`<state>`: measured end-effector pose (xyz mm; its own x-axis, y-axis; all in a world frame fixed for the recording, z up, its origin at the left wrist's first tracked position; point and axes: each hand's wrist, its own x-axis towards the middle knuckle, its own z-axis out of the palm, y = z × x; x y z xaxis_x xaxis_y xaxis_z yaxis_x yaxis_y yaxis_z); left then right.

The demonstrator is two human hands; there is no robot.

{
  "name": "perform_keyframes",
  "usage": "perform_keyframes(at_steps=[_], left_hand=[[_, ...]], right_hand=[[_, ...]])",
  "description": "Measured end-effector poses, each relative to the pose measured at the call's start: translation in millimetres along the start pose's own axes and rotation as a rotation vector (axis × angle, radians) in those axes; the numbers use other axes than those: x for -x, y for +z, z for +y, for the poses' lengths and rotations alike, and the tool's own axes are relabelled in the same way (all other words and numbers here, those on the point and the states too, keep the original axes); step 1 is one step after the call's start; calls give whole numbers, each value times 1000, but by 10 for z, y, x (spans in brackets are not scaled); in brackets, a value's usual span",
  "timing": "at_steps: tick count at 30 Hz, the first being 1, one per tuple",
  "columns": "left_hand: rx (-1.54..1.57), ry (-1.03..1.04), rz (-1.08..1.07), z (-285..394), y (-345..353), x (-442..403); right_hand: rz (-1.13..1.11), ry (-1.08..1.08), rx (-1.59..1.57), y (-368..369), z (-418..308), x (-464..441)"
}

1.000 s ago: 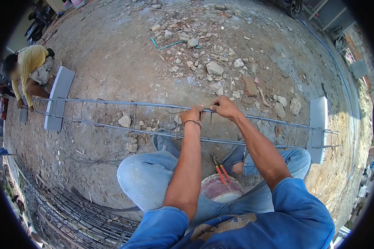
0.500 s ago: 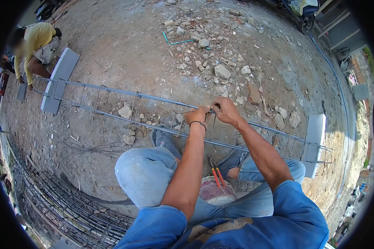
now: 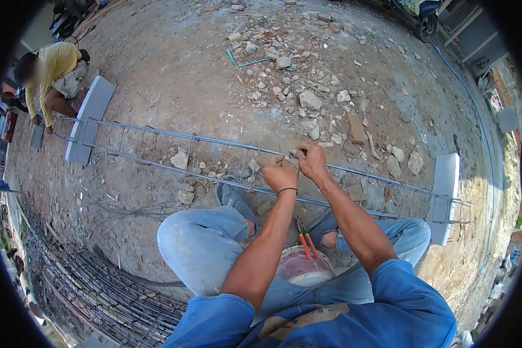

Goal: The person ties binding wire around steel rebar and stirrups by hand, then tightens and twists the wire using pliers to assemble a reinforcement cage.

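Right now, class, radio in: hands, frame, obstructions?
Left hand, right hand at rebar frame, far bar. Frame across two slabs. Nothing visibly blocking.

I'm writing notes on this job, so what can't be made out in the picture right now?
Head view, all three:
What, if anything, the left hand and right hand pinch at the rebar cage: hidden by the hands themselves.
What the co-worker's hand grips: too small.
The rest of the motorbike: cut off by the top edge.

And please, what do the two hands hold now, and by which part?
The left hand and right hand are at the far long bar of the steel frame; what exactly they hold there cannot be told.
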<state>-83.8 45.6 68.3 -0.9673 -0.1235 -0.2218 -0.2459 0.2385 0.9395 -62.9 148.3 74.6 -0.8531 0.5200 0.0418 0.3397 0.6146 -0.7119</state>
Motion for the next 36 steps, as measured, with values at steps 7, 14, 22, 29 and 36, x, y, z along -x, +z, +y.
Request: perform_keyframes(at_steps=[7, 14, 22, 29, 36], left_hand=[[-636, 277, -249, 302, -156, -301], [55, -10, -257, -316, -10, -342], [696, -622, -302, -304, 34, -397], [721, -902, -397, -442, 153, -613], [636, -925, -456, -334, 145, -651]], right_hand=[[85, -62, -37, 135, 97, 49], [162, -105, -73, 155, 17, 234], [199, -86, -9, 213, -48, 285], [202, -162, 57, 207, -82, 337], [259, -333, 326, -172, -251, 166]])
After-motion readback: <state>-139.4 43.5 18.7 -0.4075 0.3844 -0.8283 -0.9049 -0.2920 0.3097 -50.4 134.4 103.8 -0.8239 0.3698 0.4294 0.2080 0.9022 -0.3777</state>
